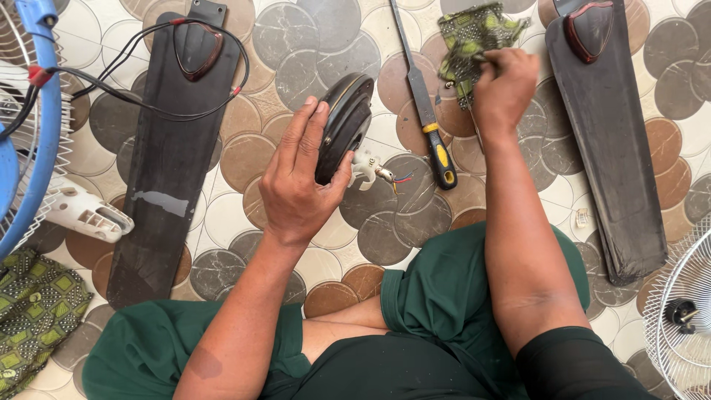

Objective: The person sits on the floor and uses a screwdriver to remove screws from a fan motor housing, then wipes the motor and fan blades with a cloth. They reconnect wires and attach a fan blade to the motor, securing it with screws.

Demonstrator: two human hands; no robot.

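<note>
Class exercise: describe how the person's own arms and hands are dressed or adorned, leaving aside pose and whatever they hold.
Both forearms are bare, with no gloves, rings, watch or bracelets visible on the left hand or right hand. A black sleeve covers the right upper arm.

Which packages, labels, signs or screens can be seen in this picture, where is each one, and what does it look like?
No packages, signs or screens are in view.
Only possible label: a pale, torn strip on the dark fan blade lying left of the left hand; it may be a worn patch.
Small white item on the floor tiles beside the right-side fan blade, right of the right hand's forearm: too small to tell.
</note>
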